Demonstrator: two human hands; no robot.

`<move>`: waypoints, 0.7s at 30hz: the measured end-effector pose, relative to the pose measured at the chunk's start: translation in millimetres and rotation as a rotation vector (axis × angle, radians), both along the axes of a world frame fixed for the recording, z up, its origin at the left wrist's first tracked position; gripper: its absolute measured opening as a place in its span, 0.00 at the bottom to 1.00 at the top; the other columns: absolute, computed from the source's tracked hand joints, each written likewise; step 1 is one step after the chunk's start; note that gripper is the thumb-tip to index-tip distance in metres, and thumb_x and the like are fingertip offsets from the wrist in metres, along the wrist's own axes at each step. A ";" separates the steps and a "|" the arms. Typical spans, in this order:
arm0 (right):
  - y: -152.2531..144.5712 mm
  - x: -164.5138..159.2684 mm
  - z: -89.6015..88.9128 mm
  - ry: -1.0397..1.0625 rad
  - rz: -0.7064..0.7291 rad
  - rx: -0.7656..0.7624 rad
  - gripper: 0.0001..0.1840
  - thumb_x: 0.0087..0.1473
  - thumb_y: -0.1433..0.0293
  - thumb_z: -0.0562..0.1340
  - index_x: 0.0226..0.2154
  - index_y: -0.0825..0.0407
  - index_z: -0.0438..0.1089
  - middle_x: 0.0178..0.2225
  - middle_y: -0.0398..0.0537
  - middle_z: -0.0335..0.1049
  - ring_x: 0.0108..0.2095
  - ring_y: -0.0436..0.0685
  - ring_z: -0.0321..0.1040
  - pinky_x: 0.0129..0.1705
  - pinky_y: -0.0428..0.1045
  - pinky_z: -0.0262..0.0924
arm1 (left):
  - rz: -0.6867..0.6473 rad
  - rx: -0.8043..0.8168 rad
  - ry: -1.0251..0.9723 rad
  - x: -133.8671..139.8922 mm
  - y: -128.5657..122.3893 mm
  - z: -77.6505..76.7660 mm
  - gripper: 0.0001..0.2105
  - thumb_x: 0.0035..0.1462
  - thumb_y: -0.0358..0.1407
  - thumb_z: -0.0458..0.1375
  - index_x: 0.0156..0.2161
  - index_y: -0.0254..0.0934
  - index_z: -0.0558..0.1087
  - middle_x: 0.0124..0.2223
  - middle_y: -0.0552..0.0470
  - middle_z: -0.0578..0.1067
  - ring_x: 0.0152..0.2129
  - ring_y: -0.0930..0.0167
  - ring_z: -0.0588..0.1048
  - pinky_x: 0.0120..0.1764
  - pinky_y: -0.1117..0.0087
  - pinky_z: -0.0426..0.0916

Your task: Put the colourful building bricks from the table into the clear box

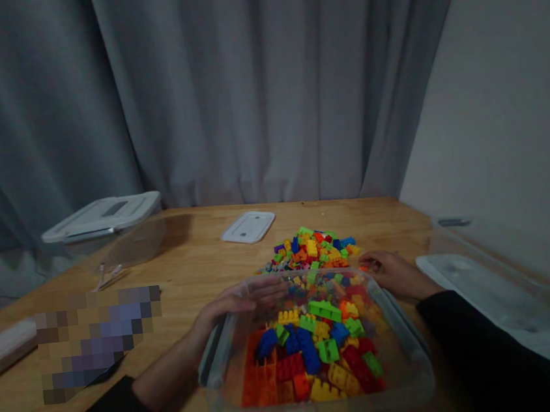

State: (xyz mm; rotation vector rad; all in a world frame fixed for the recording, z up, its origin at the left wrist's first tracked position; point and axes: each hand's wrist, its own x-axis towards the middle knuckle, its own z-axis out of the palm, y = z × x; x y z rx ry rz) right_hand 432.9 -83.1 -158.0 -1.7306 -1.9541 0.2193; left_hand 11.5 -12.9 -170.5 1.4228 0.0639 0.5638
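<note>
A clear plastic bin (326,411) stands in front of me, holding loose toy bricks in blue, green, yellow, red and orange. Beyond its far rim lies a heap of colourful toy bricks (311,248) on the table. My left hand (245,295) is at the bin's far left corner, fingers stretched out toward the heap and partly seen through the clear plastic. At the heap's right edge, just past the bin's far right corner, my right hand (393,273) has its fingers bent together at a small orange brick (363,269).
A white lid (248,227) lies behind the heap. At the back left stands a lidded clear box (134,240); on the right an open clear box (496,255) sits by another white lid (493,314). A blurred-out object (100,342) lies at left. Grey curtains hang behind the table.
</note>
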 end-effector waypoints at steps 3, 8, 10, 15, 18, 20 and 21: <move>-1.0 -0.8 1.2 -0.002 0.009 0.002 0.19 0.56 0.65 0.63 0.48 0.55 0.77 0.44 0.56 0.80 0.41 0.61 0.76 0.44 0.54 0.68 | 0.009 -0.093 -0.022 0.1 -3.0 -1.2 0.30 0.52 0.38 0.60 0.62 0.46 0.72 0.64 0.50 0.75 0.67 0.53 0.64 0.70 0.44 0.42; -1.1 -0.1 0.4 -0.024 0.026 -0.030 0.20 0.56 0.66 0.62 0.50 0.55 0.76 0.44 0.56 0.80 0.42 0.62 0.75 0.45 0.55 0.67 | 0.053 -0.122 0.008 -1.7 -14.7 8.2 0.28 0.53 0.37 0.58 0.61 0.44 0.73 0.64 0.49 0.75 0.68 0.53 0.62 0.71 0.44 0.41; -1.5 -0.1 0.4 -0.026 0.030 -0.036 0.21 0.56 0.65 0.62 0.50 0.55 0.76 0.46 0.57 0.79 0.43 0.63 0.75 0.47 0.55 0.67 | 0.061 -0.127 0.000 -1.5 -14.9 8.3 0.28 0.54 0.37 0.58 0.61 0.44 0.73 0.64 0.50 0.75 0.69 0.54 0.61 0.71 0.45 0.40; -4.4 -2.8 4.2 -0.015 0.027 -0.036 0.20 0.58 0.63 0.62 0.49 0.54 0.77 0.43 0.56 0.80 0.42 0.63 0.75 0.45 0.55 0.67 | -0.050 -0.119 -0.028 1.0 -3.8 4.2 0.29 0.52 0.39 0.61 0.61 0.47 0.73 0.63 0.53 0.76 0.67 0.54 0.63 0.71 0.44 0.36; -4.8 -3.7 6.3 -0.003 0.017 -0.035 0.20 0.60 0.61 0.61 0.49 0.54 0.76 0.42 0.55 0.80 0.40 0.63 0.75 0.43 0.55 0.67 | -0.059 -0.093 -0.011 1.2 -2.5 9.6 0.30 0.51 0.38 0.62 0.62 0.46 0.72 0.64 0.51 0.75 0.68 0.52 0.62 0.71 0.44 0.36; -4.2 -3.5 6.7 0.000 0.016 -0.019 0.20 0.61 0.60 0.60 0.49 0.53 0.76 0.43 0.55 0.80 0.41 0.63 0.75 0.44 0.56 0.67 | -0.057 -0.076 0.005 0.6 -4.6 14.1 0.30 0.51 0.37 0.62 0.61 0.47 0.72 0.64 0.51 0.75 0.69 0.51 0.60 0.70 0.44 0.38; -3.8 -3.3 6.7 -0.001 0.022 -0.009 0.19 0.62 0.60 0.59 0.49 0.52 0.77 0.43 0.55 0.80 0.42 0.63 0.75 0.45 0.56 0.66 | -0.057 -0.072 0.011 0.2 -5.7 15.2 0.30 0.51 0.37 0.62 0.61 0.47 0.73 0.64 0.51 0.75 0.69 0.50 0.60 0.70 0.44 0.38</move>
